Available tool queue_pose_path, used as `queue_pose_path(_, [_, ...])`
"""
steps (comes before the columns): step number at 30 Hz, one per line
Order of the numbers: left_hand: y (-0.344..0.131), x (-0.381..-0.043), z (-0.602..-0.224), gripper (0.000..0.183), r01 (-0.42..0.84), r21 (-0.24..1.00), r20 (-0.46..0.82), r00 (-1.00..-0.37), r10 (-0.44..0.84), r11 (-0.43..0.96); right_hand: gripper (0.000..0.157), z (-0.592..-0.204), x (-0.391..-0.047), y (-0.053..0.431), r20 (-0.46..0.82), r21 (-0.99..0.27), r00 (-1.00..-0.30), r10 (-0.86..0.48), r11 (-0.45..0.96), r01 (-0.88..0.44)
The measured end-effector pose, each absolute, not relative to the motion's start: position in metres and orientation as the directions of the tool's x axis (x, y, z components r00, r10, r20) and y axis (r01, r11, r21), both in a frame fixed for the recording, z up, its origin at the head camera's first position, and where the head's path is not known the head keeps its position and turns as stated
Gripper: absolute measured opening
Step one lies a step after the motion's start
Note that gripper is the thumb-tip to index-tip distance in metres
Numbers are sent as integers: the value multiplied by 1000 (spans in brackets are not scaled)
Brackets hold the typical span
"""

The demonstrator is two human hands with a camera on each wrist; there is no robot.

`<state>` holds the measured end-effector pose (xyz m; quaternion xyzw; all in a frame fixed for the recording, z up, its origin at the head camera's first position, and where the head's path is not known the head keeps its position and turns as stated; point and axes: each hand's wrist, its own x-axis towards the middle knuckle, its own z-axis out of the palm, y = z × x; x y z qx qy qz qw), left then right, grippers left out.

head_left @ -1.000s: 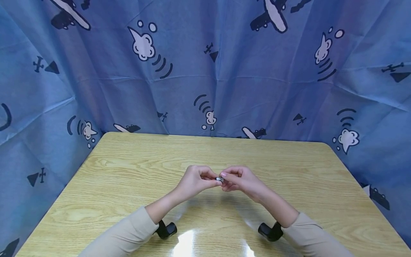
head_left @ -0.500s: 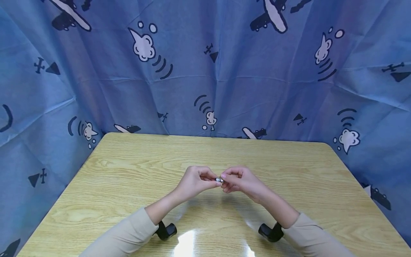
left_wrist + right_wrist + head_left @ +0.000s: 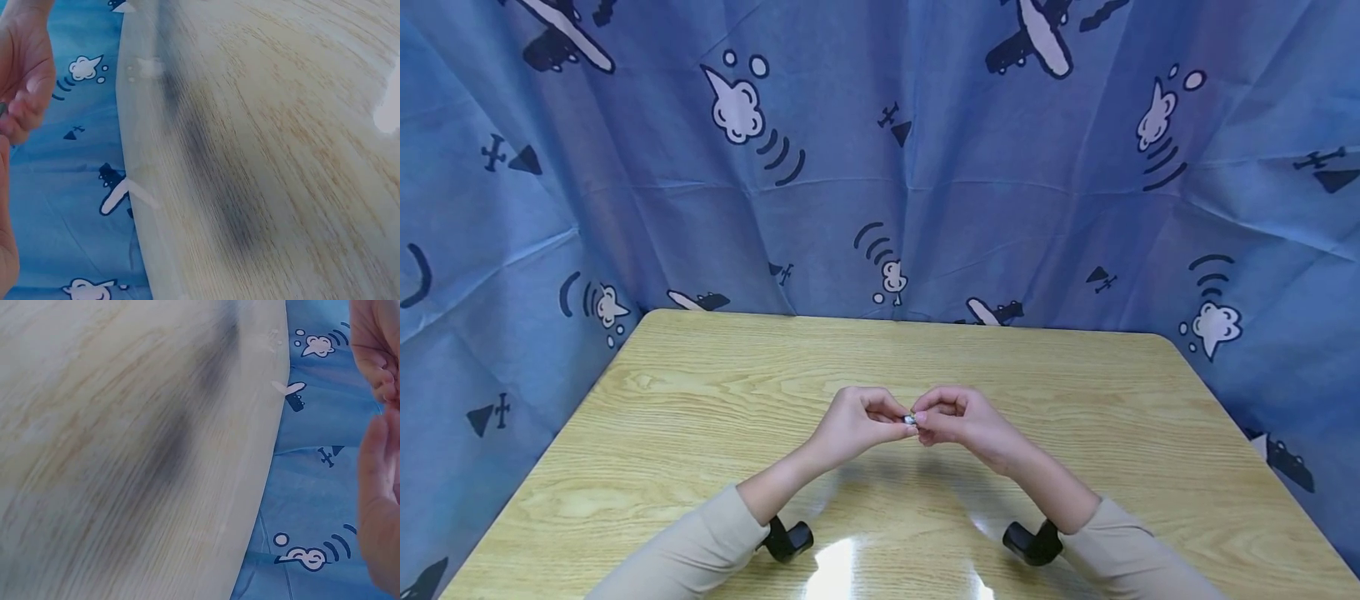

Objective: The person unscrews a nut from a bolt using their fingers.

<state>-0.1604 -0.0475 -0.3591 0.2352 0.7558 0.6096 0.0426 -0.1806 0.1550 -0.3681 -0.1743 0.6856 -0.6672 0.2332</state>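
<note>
Holding one small silvery object (image 3: pixel 909 420) between both hands, above the near half of the counter (image 3: pixel 737 375). Head view, clock centred on the object: left hand (image 3: pixel 867 419) at 9 o'clock, thumb and forefinger pinching it; right hand (image 3: pixel 961 419) at 3 o'clock, thumb and forefinger pinching its other end, remaining fingers curled in. Fingertips cover much of it; dark patch towards 9 o'clock, make and parts too small to tell. Black wrist piece (image 3: pixel 788 540) between 7 and 8, its twin (image 3: pixel 1033 543) between 4 and 5. Blue printed curtain (image 3: pixel 820 208) beyond, towards 12.

Progress, as judged: object is up off the counter and in a two-handed grip, so the pick-up looks done. Not yet done: letting go, setting down. Whether the ends are being joined, parted or merely turned, cannot tell; wrist views catch the hands only at their edges, the object mostly lost there
</note>
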Motion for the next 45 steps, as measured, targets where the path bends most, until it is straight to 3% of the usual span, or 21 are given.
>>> queue_pose_path(5, [-48, -166, -368, 8, 291, 945, 209, -889, 407, 150, 31, -366, -180, 155, -52, -998, -833, -551, 58, 24])
queue_pose_path(12, [-50, -174, -382, 10, 291, 948, 213, -883, 419, 132, 11, -367, -180, 154, -77, -997, -830, -552, 62, 51])
queue_pose_path(16, [-50, -175, -382, 10, 304, 945, 228, -878, 420, 123, 18, -367, -181, 154, -36, -999, -828, -560, 24, 28])
queue_pose_path(21, [-51, -175, -383, 9, 302, 943, 222, -883, 413, 141, 23, -367, -182, 152, -98, -995, -836, -540, 61, 77])
queue_pose_path(27, [-51, -176, -382, 10, 288, 949, 214, -886, 411, 128, 15, -370, -183, 152, -69, -998, -826, -559, 43, 54])
queue_pose_path(32, [-52, -176, -381, 10, 287, 948, 210, -888, 409, 137, 25, -369, -185, 151, -64, -997, -834, -548, 63, 35])
queue_pose_path(39, [-51, -176, -379, 10, 317, 942, 245, -877, 414, 113, 14, -366, -184, 151, -108, -994, -828, -550, 86, 72])
queue_pose_path(45, [-50, -175, -378, 10, 300, 948, 232, -881, 412, 107, 21, -363, -183, 151, -82, -996, -831, -551, 70, 51])
